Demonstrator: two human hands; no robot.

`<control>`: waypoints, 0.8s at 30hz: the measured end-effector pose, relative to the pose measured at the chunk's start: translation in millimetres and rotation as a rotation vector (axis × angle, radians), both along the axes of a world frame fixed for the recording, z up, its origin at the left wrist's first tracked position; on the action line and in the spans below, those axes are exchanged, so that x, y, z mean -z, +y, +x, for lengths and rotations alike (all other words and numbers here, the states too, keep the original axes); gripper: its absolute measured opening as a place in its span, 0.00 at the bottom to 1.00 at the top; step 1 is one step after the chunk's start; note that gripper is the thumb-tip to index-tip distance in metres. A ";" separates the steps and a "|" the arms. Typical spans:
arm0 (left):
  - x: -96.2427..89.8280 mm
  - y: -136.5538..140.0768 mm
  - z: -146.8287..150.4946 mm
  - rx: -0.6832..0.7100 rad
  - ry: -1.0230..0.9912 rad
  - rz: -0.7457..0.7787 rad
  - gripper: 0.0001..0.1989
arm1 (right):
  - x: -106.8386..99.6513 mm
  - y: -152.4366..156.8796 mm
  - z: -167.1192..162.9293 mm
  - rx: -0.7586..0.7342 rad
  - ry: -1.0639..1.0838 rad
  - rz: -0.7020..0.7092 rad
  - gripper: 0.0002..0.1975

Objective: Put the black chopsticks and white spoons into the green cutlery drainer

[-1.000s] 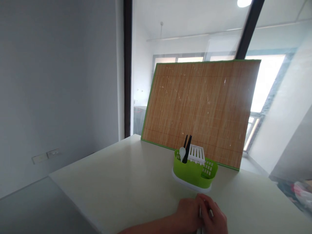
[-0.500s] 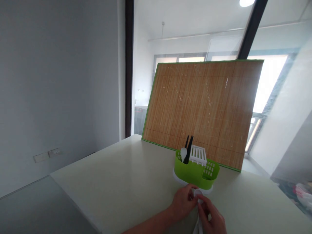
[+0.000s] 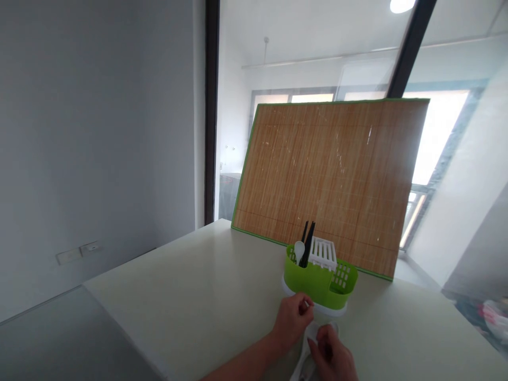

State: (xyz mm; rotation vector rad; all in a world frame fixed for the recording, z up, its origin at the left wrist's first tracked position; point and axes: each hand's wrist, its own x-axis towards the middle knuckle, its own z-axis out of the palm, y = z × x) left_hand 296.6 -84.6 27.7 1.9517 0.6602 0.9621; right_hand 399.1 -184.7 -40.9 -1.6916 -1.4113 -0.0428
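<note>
In the lower middle of the view, my right hand (image 3: 336, 355) is closed with its fingertips on a white spoon (image 3: 311, 332). A second white rounded piece (image 3: 335, 327) shows just beyond those fingers, and pale handles run down toward the bottom edge, partly hidden. My left hand (image 3: 291, 321) is closed, thumb and finger curled together, just above and left of the spoon; what it pinches, if anything, is too small to make out. Beyond both hands stands a green cutlery holder (image 3: 307, 280) on a white base. Its left compartment holds another white spoon (image 3: 299, 250) and black chopsticks (image 3: 308, 246).
A white slotted rack (image 3: 323, 253) sits in the middle of the holder. Behind, a bamboo mat panel (image 3: 325, 174) with green edging leans against the glass. The white table (image 3: 206, 280) reaches toward a grey wall (image 3: 99, 132) with sockets at the left.
My left hand has come off the spoon's bowl and moved slightly up and left. My right hand has shifted a little down and left, and the spoon handles now slant left.
</note>
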 end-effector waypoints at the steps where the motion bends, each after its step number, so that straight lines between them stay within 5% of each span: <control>1: 0.3 -0.4 -0.2 0.000 0.033 0.024 0.08 | 0.4 0.1 0.0 0.011 -0.015 -0.016 0.15; 6: 7.8 -1.9 -2.7 -0.027 0.288 0.156 0.09 | -4.3 -1.7 -1.7 -0.029 -0.208 -0.118 0.06; 16: 11.1 4.1 -6.4 0.117 0.566 0.373 0.13 | -24.4 -6.8 -1.4 -0.131 -0.330 -0.213 0.07; 21: -19.1 7.7 -9.0 -0.141 0.184 0.352 0.12 | -24.4 -8.6 -1.7 -0.015 -0.155 -0.107 0.14; 24: -42.4 1.7 -15.4 -0.157 -0.101 0.350 0.11 | -18.7 -7.1 -5.8 0.035 -0.096 -0.005 0.19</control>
